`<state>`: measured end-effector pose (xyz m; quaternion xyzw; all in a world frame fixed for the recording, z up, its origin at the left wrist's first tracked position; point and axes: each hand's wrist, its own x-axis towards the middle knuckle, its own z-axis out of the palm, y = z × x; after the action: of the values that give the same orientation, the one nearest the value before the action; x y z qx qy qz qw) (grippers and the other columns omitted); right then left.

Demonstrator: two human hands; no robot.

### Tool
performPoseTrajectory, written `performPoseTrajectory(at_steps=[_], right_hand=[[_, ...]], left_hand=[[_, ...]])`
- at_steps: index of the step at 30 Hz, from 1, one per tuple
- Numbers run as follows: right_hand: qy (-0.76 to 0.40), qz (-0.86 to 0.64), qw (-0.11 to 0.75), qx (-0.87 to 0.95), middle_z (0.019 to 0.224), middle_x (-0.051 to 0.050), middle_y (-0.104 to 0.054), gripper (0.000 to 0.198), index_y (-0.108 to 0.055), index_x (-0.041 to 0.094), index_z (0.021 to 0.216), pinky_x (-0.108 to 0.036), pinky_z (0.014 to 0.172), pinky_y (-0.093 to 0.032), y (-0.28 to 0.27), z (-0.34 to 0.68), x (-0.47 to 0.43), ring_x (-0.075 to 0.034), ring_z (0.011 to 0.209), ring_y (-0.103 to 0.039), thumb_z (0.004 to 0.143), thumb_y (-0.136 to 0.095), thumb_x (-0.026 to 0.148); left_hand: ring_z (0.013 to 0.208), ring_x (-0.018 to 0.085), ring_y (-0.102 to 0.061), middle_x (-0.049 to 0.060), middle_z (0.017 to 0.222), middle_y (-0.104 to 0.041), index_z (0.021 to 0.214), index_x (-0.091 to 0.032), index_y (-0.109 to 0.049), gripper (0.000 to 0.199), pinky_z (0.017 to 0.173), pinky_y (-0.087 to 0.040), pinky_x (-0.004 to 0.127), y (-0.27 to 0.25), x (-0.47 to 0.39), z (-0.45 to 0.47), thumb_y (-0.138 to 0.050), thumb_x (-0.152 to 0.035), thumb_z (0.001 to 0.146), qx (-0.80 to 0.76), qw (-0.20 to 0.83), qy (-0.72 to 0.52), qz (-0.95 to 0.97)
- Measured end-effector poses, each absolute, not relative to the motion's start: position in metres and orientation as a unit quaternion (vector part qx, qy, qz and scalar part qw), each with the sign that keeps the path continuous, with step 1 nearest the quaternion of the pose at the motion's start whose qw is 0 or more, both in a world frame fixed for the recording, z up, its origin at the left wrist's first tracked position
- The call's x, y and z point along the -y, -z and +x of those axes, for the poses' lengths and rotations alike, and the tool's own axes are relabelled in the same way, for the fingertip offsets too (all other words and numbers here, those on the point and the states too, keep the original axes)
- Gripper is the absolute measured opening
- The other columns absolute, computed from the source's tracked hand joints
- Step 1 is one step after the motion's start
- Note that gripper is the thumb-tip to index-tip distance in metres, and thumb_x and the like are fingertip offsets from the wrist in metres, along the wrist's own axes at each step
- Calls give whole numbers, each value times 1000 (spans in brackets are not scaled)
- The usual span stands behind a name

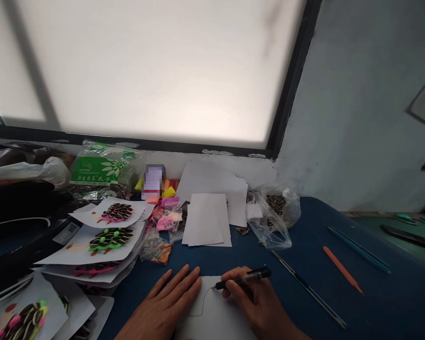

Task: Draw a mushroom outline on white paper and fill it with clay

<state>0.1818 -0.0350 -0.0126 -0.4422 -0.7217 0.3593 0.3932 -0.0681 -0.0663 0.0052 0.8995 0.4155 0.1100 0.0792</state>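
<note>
A black pen [244, 277] is gripped in my right hand [257, 300], its tip touching a white sheet of paper [216, 321] near the top edge. A thin drawn line curves down from the tip and turns left at a corner. My left hand [166, 300] lies flat on the sheet's left side, fingers stretched out and holding nothing. Just beyond the hands sits a stack of blank white paper [205, 222].
At left are piled cards [102, 241] with seed-and-clay hedgehog shapes. Behind them stand a green seed bag [101, 165] and small clay packets [166, 217]. A clear bag of seeds [276, 208], a metallic pen [308, 288], an orange tool [343, 271] and blue sticks [359, 250] lie right.
</note>
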Motion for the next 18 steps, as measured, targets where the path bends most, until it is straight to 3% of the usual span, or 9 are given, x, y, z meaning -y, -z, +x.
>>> performPoseTrajectory(at_steps=[18], right_hand=[[-328,-425,422,730,76,-4,-63,37,-69,21,95,-25,60,-52,22,183,33,-18,68,-65,99,-47,50]], left_hand=[[143,30,-34,0,157,-26,155,-36,-8,69,114,-32,50,-6,67,-68,-45,-59,101,-410,70,-108,903]])
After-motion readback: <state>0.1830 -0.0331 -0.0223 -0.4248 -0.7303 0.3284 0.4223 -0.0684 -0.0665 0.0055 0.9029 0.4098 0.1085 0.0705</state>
